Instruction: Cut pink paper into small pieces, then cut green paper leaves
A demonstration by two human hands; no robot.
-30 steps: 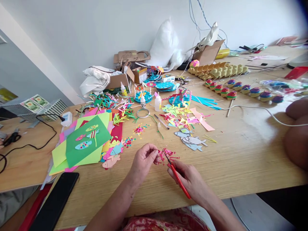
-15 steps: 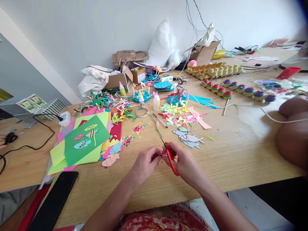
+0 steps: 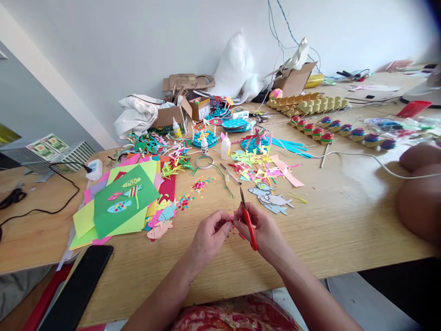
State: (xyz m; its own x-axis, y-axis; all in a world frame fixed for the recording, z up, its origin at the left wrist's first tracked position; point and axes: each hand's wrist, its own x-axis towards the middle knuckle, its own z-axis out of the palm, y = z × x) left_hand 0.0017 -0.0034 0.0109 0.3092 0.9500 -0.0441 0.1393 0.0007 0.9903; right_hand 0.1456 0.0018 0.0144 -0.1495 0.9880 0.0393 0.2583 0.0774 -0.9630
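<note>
My left hand (image 3: 211, 233) is closed in a pinch on a tiny red paper piece (image 3: 231, 219), mostly covered by the fingertips. Held in my right hand (image 3: 267, 232) are red-handled scissors (image 3: 251, 227), blades pointing away from me and looking closed. The thumb and index tip of that hand come up to the same red piece. Small red and pink scraps (image 3: 237, 231) lie on the table beneath my fingers. Beyond the right hand are grey paper fish (image 3: 274, 201). Left of my hands are coloured paper fish (image 3: 160, 229) and paper dots (image 3: 185, 201).
A green card with fish (image 3: 120, 214) lies on coloured paper sheets at left, with a black phone (image 3: 79, 285) nearer. Glue bottles (image 3: 225, 148), paper scraps (image 3: 255, 161) and a tape ring (image 3: 204, 162) stand farther back. A white cable (image 3: 365, 158) crosses the right side, near another person's arm (image 3: 418, 202).
The scissors have swung in my right hand, their blades now pointing more straight ahead. The right fingertips have come to the red piece. My left hand has stayed almost in place.
</note>
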